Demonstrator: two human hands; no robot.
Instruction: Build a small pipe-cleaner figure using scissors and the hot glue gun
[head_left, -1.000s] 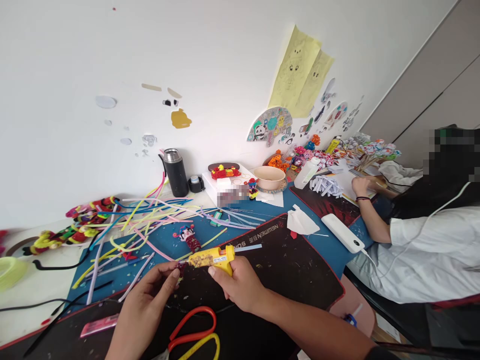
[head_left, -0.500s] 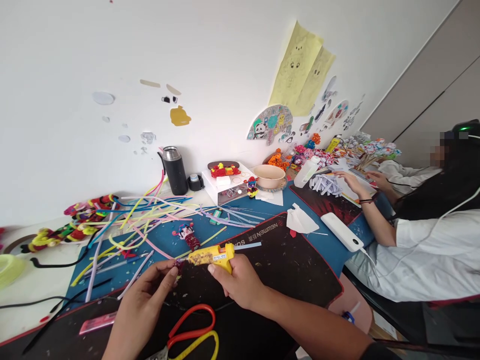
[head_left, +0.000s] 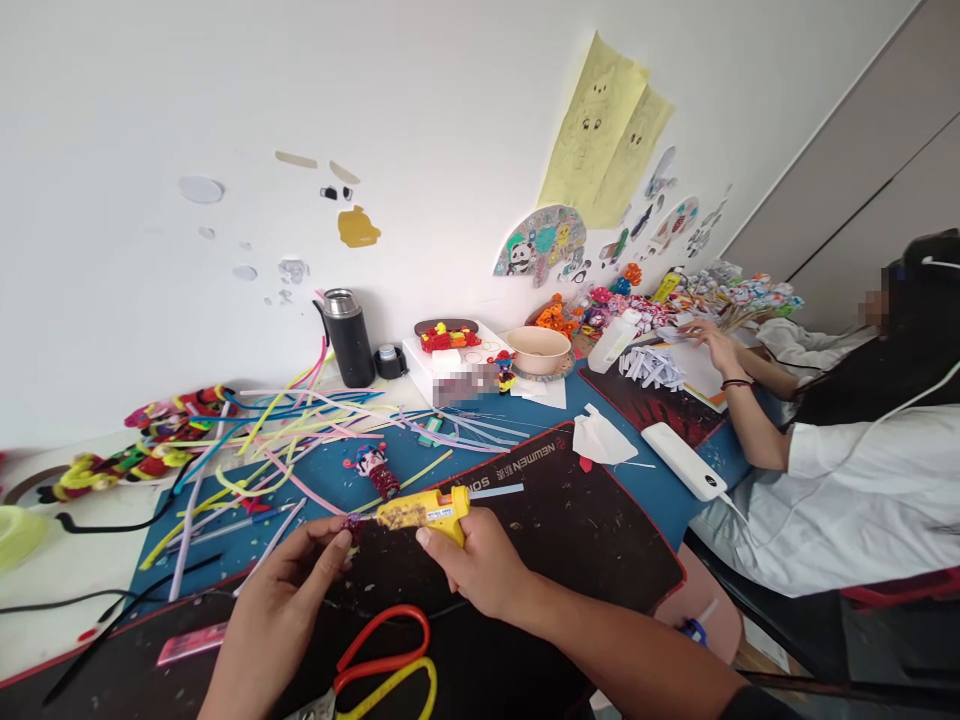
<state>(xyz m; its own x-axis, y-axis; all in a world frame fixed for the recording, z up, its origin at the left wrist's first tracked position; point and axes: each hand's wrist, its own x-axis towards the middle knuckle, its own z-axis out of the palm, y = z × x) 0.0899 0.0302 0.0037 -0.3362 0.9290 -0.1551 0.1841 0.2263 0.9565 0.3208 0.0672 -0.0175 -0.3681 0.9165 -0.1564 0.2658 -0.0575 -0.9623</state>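
Note:
My right hand (head_left: pixel 480 562) is wrapped round the grip of a yellow glue gun (head_left: pixel 420 511), with a pale glue stick (head_left: pixel 495 491) poking out of its back. The gun's nozzle points left and meets a small dark purple-red fuzzy piece (head_left: pixel 353 527). Thumb and fingers of my left hand (head_left: pixel 300 580) pinch that piece; much of it is hidden. Just beyond the gun lies a small doll (head_left: pixel 376 470) with a dark red body and a blue-and-red headpiece. Scissors (head_left: pixel 386 650) with one red and one yellow handle lie near my wrists on the black mat (head_left: pixel 540 560).
Many coloured pipe cleaners (head_left: pixel 285 430) spread over the blue mat at left. A black thermos (head_left: pixel 348 340), a beige bowl (head_left: pixel 538 348) and a white bottle (head_left: pixel 613 342) stand along the wall. At right a co-worker (head_left: pixel 825 470) sits beside a white power bank (head_left: pixel 682 462).
My hands, the glue gun and the fuzzy piece have hardly moved. The co-worker's hand at right has lifted slightly and shifted over the papers.

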